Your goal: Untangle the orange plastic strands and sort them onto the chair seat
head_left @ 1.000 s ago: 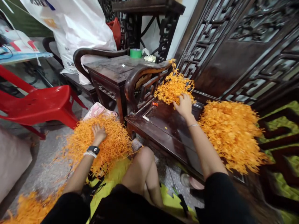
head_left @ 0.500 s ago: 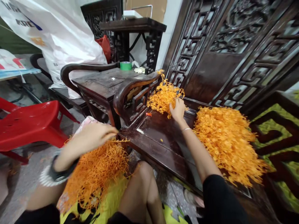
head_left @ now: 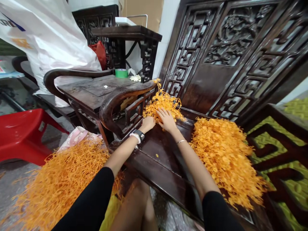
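A small heap of orange plastic sprigs, stringy with little flower-like ends (head_left: 161, 102), lies in the back left corner of the dark wooden bench seat (head_left: 166, 163). My right hand (head_left: 167, 121) rests at its front edge with fingers stretched out over the sprigs. Close beside it, my left hand (head_left: 148, 124) is down on the seat with its fingers curled in; whatever they hold is hidden. A larger pile of the same orange sprigs (head_left: 223, 157) spreads over the seat to the right. At lower left sits a big tangled mass of thin orange strands (head_left: 72, 173).
The bench's curved armrest (head_left: 113, 99) stands left of the small heap. Beyond it are a wooden side table (head_left: 84, 91) with a green tape roll (head_left: 121, 73), a big white sack (head_left: 60, 41) and a red plastic stool (head_left: 21, 134). A carved backrest (head_left: 216, 64) rises behind.
My left hand has moved from the strands at lower left to the bench, beside my right hand. The small red item on the seat is now out of sight. The view has shifted right.
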The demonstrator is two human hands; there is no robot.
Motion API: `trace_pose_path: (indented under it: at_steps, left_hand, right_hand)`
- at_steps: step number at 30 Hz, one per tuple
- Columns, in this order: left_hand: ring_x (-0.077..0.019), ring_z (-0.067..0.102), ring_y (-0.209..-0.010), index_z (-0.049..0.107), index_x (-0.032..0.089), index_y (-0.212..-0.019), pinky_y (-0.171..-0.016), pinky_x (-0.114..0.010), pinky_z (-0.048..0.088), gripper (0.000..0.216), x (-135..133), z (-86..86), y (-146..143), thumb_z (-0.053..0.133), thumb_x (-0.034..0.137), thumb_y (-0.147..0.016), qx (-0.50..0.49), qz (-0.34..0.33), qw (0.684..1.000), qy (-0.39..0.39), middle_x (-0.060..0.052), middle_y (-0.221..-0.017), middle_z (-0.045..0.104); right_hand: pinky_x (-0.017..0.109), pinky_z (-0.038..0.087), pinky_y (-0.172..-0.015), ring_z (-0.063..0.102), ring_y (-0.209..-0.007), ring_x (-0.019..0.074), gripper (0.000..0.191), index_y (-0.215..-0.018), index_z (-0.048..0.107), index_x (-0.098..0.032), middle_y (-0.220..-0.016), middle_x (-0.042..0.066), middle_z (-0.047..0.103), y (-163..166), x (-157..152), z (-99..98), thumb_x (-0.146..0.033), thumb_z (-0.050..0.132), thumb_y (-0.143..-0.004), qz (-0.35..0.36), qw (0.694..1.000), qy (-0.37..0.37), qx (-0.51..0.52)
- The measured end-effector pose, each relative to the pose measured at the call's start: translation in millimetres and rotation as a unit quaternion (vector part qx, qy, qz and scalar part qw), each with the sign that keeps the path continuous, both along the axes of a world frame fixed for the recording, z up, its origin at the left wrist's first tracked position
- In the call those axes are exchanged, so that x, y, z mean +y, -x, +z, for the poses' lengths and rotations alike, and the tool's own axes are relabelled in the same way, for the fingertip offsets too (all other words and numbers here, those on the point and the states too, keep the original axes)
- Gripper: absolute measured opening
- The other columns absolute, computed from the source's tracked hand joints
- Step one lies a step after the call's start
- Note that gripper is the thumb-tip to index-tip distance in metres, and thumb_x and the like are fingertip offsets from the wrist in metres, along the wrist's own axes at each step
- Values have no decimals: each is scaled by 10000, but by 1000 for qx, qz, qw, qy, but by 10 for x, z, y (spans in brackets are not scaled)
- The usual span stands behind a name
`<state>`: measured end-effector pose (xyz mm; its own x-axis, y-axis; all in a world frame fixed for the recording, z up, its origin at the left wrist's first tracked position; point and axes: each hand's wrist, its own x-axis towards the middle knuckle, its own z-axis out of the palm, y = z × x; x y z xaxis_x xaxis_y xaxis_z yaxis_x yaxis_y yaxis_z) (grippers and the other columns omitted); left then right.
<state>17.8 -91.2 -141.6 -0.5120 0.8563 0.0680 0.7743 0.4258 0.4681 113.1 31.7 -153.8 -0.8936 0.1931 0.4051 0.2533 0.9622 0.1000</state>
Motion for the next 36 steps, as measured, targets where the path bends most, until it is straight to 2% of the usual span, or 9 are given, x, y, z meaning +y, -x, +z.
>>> trace_pose_path:
  at_steps: [7, 14, 18, 21, 23, 27, 31, 34, 36]
  left_hand:
    - [-154, 509, -646, 525, 166, -625, -611, -278, 318, 262, -571, 87, 12, 489, 317, -836, -55, -68, 994, -62, -15, -626, 541]
    - [-103, 350, -560, 386, 180, -598, -572, -255, 264, 283, -1240, 263, -119, 403, 322, -842, -113, -81, 981, -134, 38, -569, 380]
    - [-112, 365, -562, 376, 190, -606, -555, -244, 310, 321, -1831, 468, -499, 374, 313, -902, -291, -156, 919, -214, 23, -581, 378]
    - [-108, 418, -589, 462, 182, -642, -558, -219, 344, 329, -2380, 589, -624, 466, 315, -943, -270, -76, 903, -327, 19, -610, 439]
    - [-106, 449, -602, 532, 178, -659, -570, -207, 372, 311, -2616, 617, -583, 522, 326, -932, -248, -28, 895, -369, 14, -621, 485]
    - [-117, 539, -649, 659, 166, -745, -619, -215, 433, 258, -2688, 529, -435, 618, 387, -871, -314, 24, 864, -394, -21, -712, 631]
    - [-97, 529, -573, 693, 141, -792, -580, -213, 430, 251, -2583, 420, -495, 637, 380, -846, -408, 42, 812, -417, -46, -729, 686]
    - [-95, 568, -621, 712, 149, -824, -653, -214, 457, 209, -2543, 410, -629, 617, 332, -859, -455, 35, 778, -432, -52, -806, 716]
    - [-123, 636, -793, 731, 166, -833, -778, -230, 477, 196, -2525, 414, -714, 616, 322, -859, -476, 28, 754, -452, -58, -930, 731]
  right_hand:
    - [500, 136, -1198, 177, -1478, 279, 757, -1477, 344, -103, -1589, 115, 235, 117, 171, -34, -184, 599, -769, -50, 998, 10, -21]
    - [398, 236, -1177, 206, -1471, 234, 711, -1423, 412, -83, -1587, 134, 244, 533, 136, -109, -31, 590, -736, -116, 993, 19, -12]
    - [492, 295, -1131, 321, -1415, 280, 506, -1380, 470, -143, -1546, 138, 341, 605, 296, -161, -160, 573, -885, -196, 980, 33, 12]
    - [564, 314, -1098, 402, -1354, 313, 509, -1377, 473, -169, -1509, 138, 387, 534, 475, -120, -321, 600, -908, -231, 971, 48, 24]
    - [563, 301, -1106, 383, -1366, 333, 551, -1392, 460, -152, -1519, 174, 369, 500, 514, -69, -282, 622, -882, -225, 973, 53, 25]
    - [586, 175, -1146, 226, -1450, 341, 601, -1417, 421, -106, -1557, 201, 290, 472, 330, 59, -83, 531, -826, -194, 979, 56, 26]
    - [605, 84, -1156, 146, -1466, 367, 650, -1387, 425, -7, -1559, 248, 245, 331, 20, 265, -81, 565, -756, -160, 984, 78, 23]
    - [638, 108, -1138, 188, -1442, 405, 520, -1272, 550, -20, -1510, 253, 347, 165, -240, 473, -189, 602, -783, -119, 986, 109, 28]
    - [620, 221, -1114, 355, -1367, 393, 380, -1153, 632, -58, -1392, 236, 507, 49, -498, 606, -285, 552, -859, -81, 986, 141, 35]
